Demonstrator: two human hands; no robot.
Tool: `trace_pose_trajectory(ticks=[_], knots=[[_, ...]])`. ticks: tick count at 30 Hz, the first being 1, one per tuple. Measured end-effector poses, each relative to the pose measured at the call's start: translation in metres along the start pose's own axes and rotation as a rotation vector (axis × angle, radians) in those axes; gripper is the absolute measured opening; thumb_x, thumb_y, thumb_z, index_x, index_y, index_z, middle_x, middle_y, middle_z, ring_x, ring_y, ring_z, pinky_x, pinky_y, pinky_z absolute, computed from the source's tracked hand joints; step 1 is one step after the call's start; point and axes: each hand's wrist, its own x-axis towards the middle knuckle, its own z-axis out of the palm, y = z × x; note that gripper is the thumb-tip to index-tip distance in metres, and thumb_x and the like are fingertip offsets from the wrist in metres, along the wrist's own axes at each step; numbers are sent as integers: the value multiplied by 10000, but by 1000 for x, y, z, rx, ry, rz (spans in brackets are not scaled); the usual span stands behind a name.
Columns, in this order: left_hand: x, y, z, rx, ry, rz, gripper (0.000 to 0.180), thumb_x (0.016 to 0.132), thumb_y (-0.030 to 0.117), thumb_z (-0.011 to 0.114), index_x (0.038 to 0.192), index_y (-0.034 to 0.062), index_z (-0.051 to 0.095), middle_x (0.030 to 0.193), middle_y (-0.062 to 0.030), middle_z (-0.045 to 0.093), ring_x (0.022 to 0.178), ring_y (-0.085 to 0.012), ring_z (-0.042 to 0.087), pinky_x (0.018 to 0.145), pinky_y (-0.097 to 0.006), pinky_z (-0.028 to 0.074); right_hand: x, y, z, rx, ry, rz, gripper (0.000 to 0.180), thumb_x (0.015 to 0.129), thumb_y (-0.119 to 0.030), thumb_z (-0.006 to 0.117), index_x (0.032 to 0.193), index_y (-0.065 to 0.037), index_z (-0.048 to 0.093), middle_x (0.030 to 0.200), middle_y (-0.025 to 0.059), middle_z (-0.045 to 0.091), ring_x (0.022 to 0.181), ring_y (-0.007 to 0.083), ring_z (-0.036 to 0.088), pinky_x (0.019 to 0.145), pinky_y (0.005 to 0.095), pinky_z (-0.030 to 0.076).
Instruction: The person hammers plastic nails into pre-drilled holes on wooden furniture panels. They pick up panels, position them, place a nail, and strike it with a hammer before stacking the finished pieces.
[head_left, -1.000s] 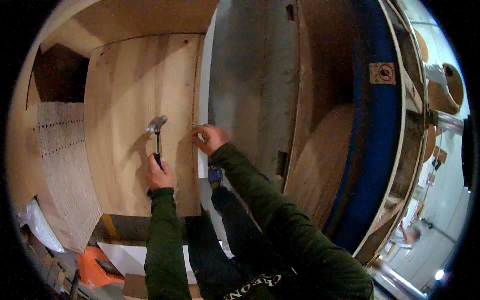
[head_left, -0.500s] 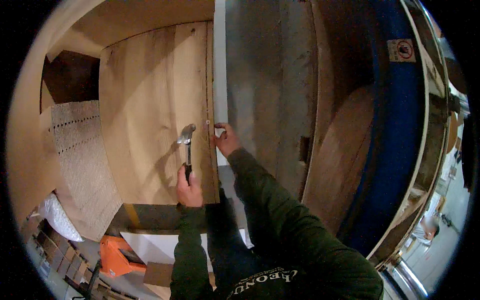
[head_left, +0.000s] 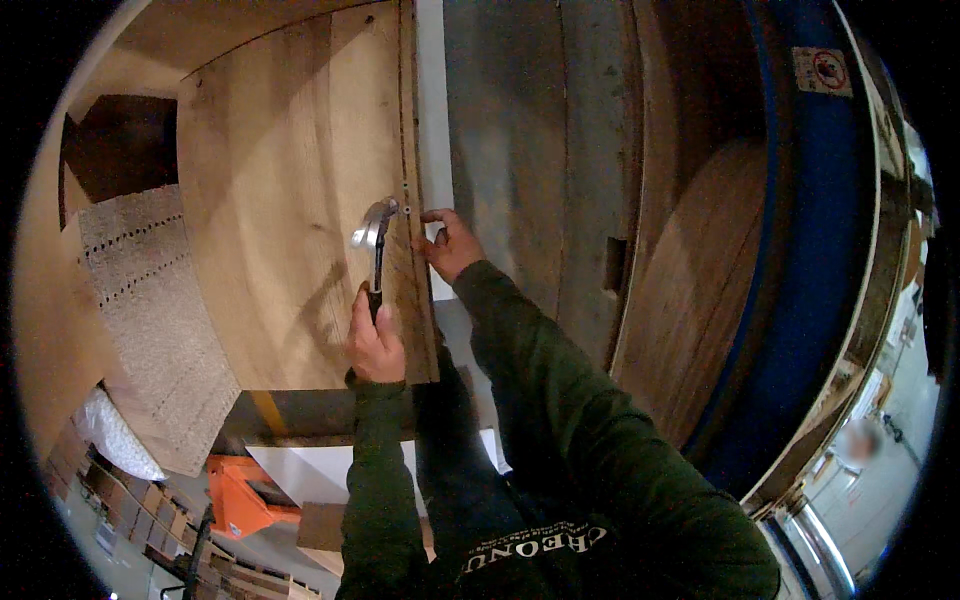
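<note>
A claw hammer (head_left: 375, 240) is gripped in the left hand (head_left: 376, 345), fist closed around the dark handle low down, with the shiny steel head raised up at the far end, right by the right edge of a big plywood panel (head_left: 290, 200). The hammer face is turned toward that edge strip, where a couple of small nail heads (head_left: 405, 187) can just be made out; whether the head is actually touching the wood can't be told.

The right hand (head_left: 450, 245) is parked just right of the hammer head, fingers pinched together at the panel's edge, apparently closed on something tiny, but what's between the fingertips is too small to see. Both sleeves are dark green.

Right of the panel a pale strip is seen, then grey weathered boards (head_left: 540, 150), then a curved blue band (head_left: 815, 250). On the left a pale perforated sheet (head_left: 140, 290) is leaned, and an orange thing (head_left: 240, 495) sits down near the bottom left.
</note>
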Motion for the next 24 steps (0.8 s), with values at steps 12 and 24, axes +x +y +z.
trace_pose_trajectory(ticks=[12, 24], knots=[[5, 4, 7, 15, -40, 15, 347, 816, 166, 454, 1124, 8, 432, 1038, -202, 511, 896, -355, 519, 727, -361, 431, 7, 3, -1, 44, 11, 27, 350, 702, -192, 630, 998, -83, 478, 482, 6, 395, 442, 94, 354, 445, 254, 317], [3, -12, 7, 205, -215, -117, 356, 826, 206, 459, 1120, 7, 434, 1015, -222, 516, 848, -360, 534, 682, -375, 437, 6, 3, -2, 134, -137, 89, 335, 689, -225, 649, 942, -48, 520, 505, -11, 414, 468, 75, 367, 471, 235, 327]])
